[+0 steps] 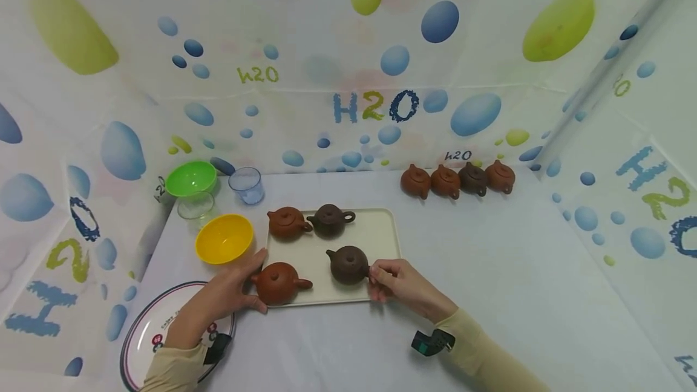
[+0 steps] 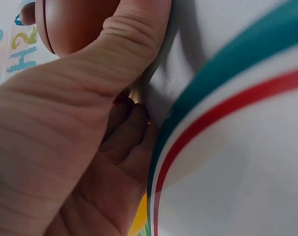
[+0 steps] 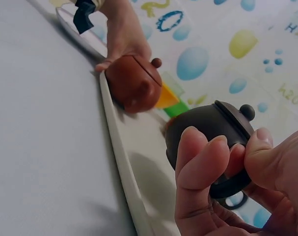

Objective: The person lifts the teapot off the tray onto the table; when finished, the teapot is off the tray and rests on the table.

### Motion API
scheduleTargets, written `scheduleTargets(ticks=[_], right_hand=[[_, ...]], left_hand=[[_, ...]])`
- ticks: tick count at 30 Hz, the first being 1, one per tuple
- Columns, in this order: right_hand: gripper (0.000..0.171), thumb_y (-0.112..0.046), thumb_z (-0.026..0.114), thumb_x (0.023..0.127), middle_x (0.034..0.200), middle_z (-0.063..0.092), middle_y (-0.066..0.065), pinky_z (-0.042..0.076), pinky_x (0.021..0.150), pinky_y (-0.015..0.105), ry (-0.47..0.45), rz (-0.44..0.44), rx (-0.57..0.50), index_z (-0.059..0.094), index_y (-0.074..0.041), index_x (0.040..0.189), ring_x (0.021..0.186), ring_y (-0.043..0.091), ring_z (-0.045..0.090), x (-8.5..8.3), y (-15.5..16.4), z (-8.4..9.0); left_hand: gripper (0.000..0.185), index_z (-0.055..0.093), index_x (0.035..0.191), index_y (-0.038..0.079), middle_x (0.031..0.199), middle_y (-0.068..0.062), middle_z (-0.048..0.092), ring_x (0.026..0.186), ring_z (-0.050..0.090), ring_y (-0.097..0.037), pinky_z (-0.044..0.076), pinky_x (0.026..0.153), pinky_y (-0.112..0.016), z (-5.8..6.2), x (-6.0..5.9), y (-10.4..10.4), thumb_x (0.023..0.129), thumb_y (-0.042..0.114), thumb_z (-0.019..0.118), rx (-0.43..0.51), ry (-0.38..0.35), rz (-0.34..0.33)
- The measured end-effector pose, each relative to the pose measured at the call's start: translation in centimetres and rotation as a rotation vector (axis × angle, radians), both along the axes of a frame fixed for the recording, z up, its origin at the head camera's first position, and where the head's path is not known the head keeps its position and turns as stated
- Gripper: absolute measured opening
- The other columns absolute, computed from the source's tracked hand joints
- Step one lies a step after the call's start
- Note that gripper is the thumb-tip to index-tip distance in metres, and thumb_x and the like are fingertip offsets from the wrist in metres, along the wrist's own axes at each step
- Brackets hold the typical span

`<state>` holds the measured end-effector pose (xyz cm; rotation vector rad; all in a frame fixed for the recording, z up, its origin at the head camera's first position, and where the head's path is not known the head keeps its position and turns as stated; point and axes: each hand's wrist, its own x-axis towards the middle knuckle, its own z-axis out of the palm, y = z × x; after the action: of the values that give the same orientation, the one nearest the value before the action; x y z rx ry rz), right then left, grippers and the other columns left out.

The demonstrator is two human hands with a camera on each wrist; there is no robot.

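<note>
Both arms wear pale beige long sleeves, with a small black camera unit strapped at each wrist, the right hand's (image 1: 400,283) showing a teal edge.

Teapots on tray (image 1: 388,241): four (image 1: 348,265)
Teapots in back row: four (image 1: 458,180)
Bowls: two, green (image 1: 191,178) and yellow (image 1: 224,238)
Clear cups: two (image 1: 247,186)
Plates: one (image 1: 143,334)
Hands: two (image 1: 231,291)

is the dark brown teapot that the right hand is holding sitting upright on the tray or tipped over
Upright. The dark brown teapot stands on the tray, lid knob on top, while the right hand pinches its handle.
</note>
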<state>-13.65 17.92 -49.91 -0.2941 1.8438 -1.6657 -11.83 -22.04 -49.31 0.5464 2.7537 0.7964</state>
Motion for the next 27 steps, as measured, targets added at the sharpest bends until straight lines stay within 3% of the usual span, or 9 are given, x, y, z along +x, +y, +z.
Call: scheduleTargets(ticks=[10,16,20,27], right_hand=[[0.048,-0.028,0.052,0.114,0.087,0.068,0.002,0.055,0.066,0.019,0.021,-0.111,-0.023,0.056,0.019,0.107,0.075,0.008,0.064,1.2,4.7,0.4],[0.04,-0.034,0.05,0.114,0.093,0.067,0.0,0.055,0.067,0.019,-0.008,-0.242,-0.032,0.058,0.003,0.1,0.078,0.007,0.064,1.6,7.6,0.5],[0.034,-0.035,0.05,0.114,0.091,0.067,-0.001,0.055,0.068,0.02,-0.024,-0.34,0.0,0.06,-0.005,0.1,0.079,0.007,0.064,1.3,9.2,0.9],[0.037,-0.036,0.049,0.115,0.092,0.063,-0.001,0.053,0.069,0.02,-0.017,-0.479,0.045,0.058,-0.001,0.107,0.082,0.009,0.06,0.0,11.5,0.9]], left_hand=[[0.117,0.041,0.161,-0.004,0.161,-0.026,0.053,0.14,0.061,-0.043,0.048,0.117,-0.059,0.0,-0.1,-0.1,0.067,0.033,0.101,-0.005,-0.007,-0.001],[0.117,0.042,0.161,-0.004,0.162,-0.026,0.051,0.142,0.059,-0.045,0.047,0.118,-0.06,0.0,-0.2,0.0,0.067,0.033,0.101,-0.006,-0.004,-0.001],[0.117,0.043,0.16,-0.004,0.162,-0.027,0.05,0.143,0.057,-0.046,0.047,0.118,-0.06,0.0,-0.1,0.0,0.066,0.034,0.102,-0.009,0.0,0.002],[0.117,0.044,0.16,-0.004,0.161,-0.026,0.052,0.142,0.059,-0.045,0.049,0.116,-0.06,0.0,0.0,0.1,0.065,0.033,0.102,-0.014,0.013,0.006]])
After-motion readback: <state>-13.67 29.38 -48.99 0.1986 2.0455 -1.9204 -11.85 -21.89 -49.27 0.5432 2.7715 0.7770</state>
